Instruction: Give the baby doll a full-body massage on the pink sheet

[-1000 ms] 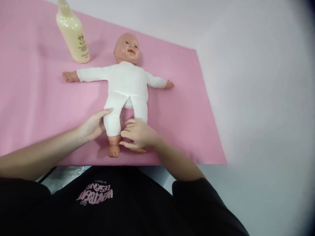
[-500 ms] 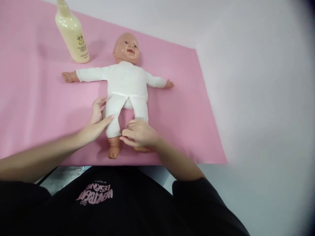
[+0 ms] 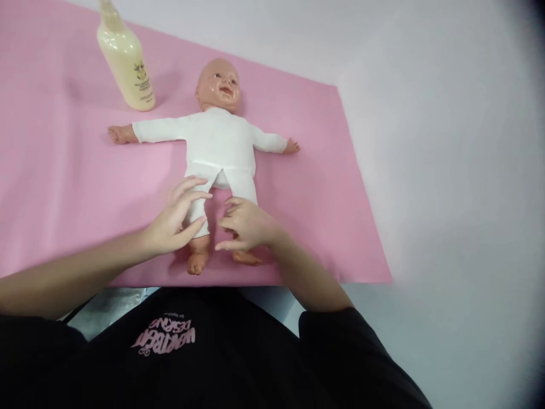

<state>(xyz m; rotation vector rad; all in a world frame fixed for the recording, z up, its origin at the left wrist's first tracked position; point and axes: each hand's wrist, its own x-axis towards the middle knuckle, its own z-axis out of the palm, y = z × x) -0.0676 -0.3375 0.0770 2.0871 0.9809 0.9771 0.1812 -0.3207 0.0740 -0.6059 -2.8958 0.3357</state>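
Observation:
A baby doll [image 3: 219,142] in a white suit lies face up on a pink mat [image 3: 63,182], arms spread, feet toward me. My left hand [image 3: 176,218] lies over the doll's left-side leg with fingers spread across the lower thigh. My right hand [image 3: 247,224] rests on the other leg above the ankle, fingers loosely curled. Both bare feet show below my hands.
A cream lotion bottle [image 3: 125,59] stands on the mat at the upper left, beyond the doll's outstretched arm. The mat's right edge meets a pale grey table [image 3: 426,170]. My black shirt fills the bottom of the view.
My left hand has slid from beside the leg onto its top, fingers now spread across it. My right hand has shifted slightly up the other leg.

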